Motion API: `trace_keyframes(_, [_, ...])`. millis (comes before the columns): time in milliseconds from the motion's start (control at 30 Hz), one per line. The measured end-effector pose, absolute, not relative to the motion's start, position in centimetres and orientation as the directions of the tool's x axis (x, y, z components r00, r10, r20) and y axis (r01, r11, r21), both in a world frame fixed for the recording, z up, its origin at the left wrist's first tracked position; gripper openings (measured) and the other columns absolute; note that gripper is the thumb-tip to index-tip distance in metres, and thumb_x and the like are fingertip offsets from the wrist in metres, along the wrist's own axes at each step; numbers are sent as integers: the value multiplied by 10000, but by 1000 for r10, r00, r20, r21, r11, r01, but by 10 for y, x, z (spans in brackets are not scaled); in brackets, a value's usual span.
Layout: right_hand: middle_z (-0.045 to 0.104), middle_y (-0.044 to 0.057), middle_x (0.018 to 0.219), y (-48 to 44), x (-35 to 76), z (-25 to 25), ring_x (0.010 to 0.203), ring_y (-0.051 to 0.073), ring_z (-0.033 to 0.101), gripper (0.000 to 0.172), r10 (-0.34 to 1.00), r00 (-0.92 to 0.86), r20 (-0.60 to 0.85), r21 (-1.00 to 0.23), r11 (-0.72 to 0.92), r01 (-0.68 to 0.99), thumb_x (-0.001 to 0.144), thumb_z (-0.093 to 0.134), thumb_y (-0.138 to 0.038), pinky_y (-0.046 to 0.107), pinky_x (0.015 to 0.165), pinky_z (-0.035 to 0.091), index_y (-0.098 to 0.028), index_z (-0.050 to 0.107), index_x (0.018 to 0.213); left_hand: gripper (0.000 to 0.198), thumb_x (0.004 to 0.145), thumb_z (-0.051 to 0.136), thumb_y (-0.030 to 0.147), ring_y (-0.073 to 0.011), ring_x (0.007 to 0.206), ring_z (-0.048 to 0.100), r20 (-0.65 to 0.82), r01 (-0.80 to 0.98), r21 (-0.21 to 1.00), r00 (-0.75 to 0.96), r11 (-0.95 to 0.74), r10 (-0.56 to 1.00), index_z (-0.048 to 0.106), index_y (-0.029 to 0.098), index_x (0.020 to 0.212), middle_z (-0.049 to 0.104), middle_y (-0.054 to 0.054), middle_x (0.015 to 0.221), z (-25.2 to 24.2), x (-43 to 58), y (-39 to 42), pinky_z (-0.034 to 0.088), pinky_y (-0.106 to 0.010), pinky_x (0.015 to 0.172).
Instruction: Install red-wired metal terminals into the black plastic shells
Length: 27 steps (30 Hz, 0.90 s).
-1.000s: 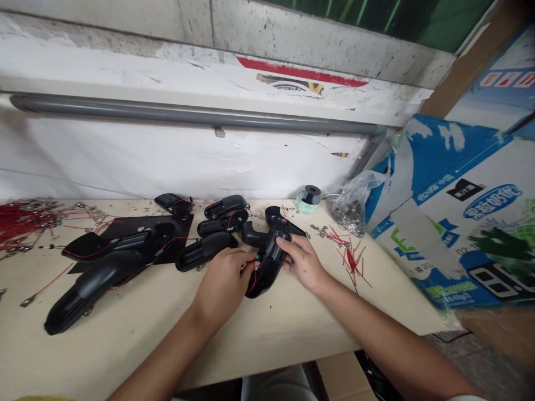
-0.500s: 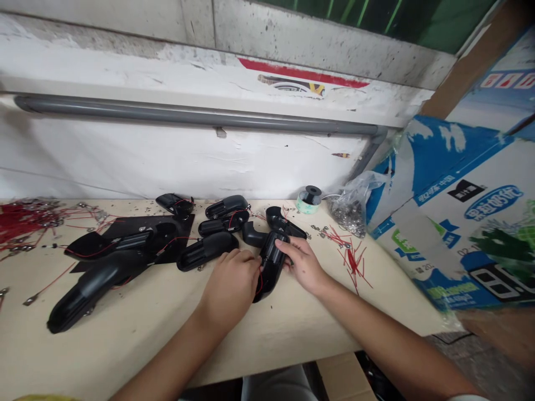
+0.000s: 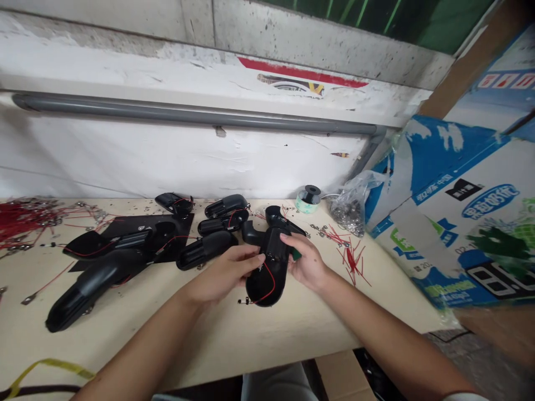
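Note:
Between my hands is a black plastic housing (image 3: 267, 284), its hollow rounded end towards me. A red wire (image 3: 274, 278) loops across that hollow and ends in a small black connector (image 3: 246, 301) hanging past the left edge. My right hand (image 3: 307, 262) grips the housing's right side, thumb on top; a bit of green (image 3: 296, 254) shows beside that thumb. On the left side, my left hand (image 3: 236, 270) has its thumb and finger closed at the housing's edge near the wire; what lies between the fingertips is hidden.
Several similar black housings (image 3: 204, 250) lie on the table (image 3: 200, 340). Red wires with metal tabs (image 3: 29, 220) are heaped at the left, and loose red wires (image 3: 353, 262) lie at the right. A tape roll (image 3: 307, 200) and a plastic bag (image 3: 351, 209) stand by the wall.
The housing has turned so its hollow end and the looped red wire face up. My left hand has opened up from a tighter curl, and the connector now hangs out at the left.

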State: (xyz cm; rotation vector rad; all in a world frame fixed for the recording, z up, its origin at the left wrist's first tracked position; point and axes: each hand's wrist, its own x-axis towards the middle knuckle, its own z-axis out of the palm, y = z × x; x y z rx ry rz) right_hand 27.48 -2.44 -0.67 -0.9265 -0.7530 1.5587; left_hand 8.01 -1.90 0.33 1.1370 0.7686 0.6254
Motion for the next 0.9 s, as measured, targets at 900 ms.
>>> trace_keyframes(900, [687,39,851,-22,266,-41,730,171,644,351,979,-205,-8,-975,-53,-218,744,806,-435,288,663,542,-154,719,935,418,741,769,506,-98,532,547,-144,-260,933,366,250,919,553,153,800,521,37,666,-29,102,-24,468,-209,465])
